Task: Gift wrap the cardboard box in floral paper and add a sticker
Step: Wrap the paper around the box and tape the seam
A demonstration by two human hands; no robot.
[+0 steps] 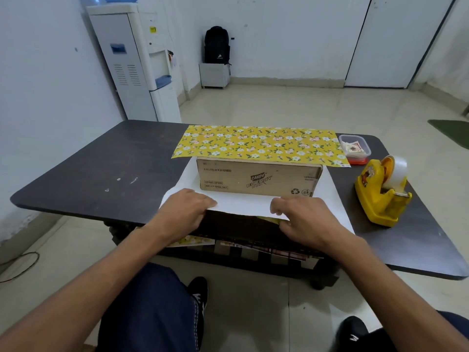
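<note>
Cardboard box (258, 177) on floral paper (256, 143), white side up; left hand (186, 212) and right hand (302, 219) pinch its 6 o'clock edge; tape dispenser (382, 191) at 3 o'clock.

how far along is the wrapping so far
Early stage. Done: the cardboard box sits on the floral paper, whose far part lies folded over the top, print up. In hand: the left hand and right hand grip the paper's white near edge at the table edge. Left: folding it over, taping from the tape dispenser, closing the ends, adding a sticker.
</note>
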